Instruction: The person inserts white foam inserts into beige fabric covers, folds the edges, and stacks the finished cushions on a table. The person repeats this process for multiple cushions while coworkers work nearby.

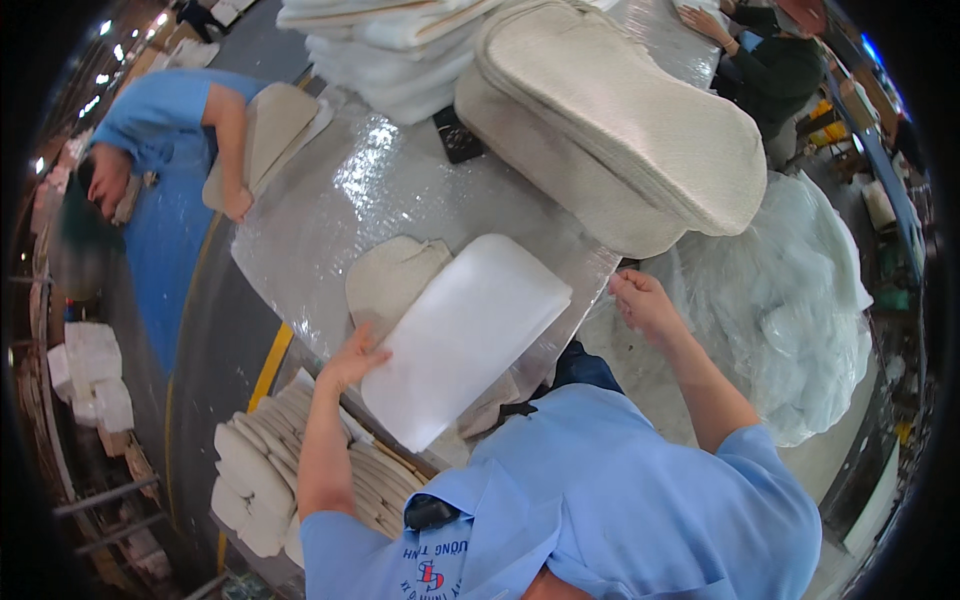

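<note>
A white, rounded-end padding sheet (468, 335) lies slantwise at the near edge of the plastic-covered table (310, 225). Under it, a beige knit fabric piece (393, 275) sticks out on the far left side. My left hand (353, 360) is open at the sheet's left edge, with fingers and thumb apart by the fabric. Off the table's right corner, my right hand (645, 303) is closed with its fingers curled together, apart from the sheet. Whether something small is pinched in it cannot be made out.
Stacked beige fabric pieces (620, 120) fill the table's far right, beside a white padding pile (390, 60) and a small black object (458, 135). Clear plastic (775, 300) bulges at right. More folded pieces (260, 460) sit lower left. Co-workers (180, 120) stand left and far right.
</note>
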A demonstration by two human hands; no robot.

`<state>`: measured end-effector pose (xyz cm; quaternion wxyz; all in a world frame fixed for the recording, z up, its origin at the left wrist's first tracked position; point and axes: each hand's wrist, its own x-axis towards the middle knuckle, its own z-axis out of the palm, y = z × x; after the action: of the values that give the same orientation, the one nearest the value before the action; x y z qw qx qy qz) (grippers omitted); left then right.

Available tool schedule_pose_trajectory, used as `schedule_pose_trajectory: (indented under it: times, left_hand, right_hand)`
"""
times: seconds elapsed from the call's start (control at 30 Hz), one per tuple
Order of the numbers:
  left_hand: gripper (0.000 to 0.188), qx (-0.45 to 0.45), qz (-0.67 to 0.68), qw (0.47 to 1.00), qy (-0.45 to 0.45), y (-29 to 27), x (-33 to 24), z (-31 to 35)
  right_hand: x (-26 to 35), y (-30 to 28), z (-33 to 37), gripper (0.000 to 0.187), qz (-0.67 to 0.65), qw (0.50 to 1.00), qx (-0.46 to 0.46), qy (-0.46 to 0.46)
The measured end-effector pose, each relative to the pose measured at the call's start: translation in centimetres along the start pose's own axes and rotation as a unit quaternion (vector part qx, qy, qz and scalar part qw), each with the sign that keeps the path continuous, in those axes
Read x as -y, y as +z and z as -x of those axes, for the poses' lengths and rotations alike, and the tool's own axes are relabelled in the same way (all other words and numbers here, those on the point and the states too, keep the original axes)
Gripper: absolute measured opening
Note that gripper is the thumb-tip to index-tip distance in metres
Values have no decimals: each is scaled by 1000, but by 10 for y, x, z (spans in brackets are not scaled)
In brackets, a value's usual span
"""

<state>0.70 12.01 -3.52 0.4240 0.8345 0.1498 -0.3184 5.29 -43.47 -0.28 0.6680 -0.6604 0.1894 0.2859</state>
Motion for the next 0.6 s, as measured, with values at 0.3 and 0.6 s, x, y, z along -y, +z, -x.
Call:
schedule_pose_trajectory:
  times: [0.3, 0.6]
  left_hand:
    - [55, -469, 236, 850, -34, 96, 47, 73]
    - [48, -461, 292, 837, -50, 128, 93, 85]
  right_hand:
    - [-49, 33, -82, 59, 306, 935, -123, -130]
    - [-55, 43, -60, 69, 341, 931, -108, -80]
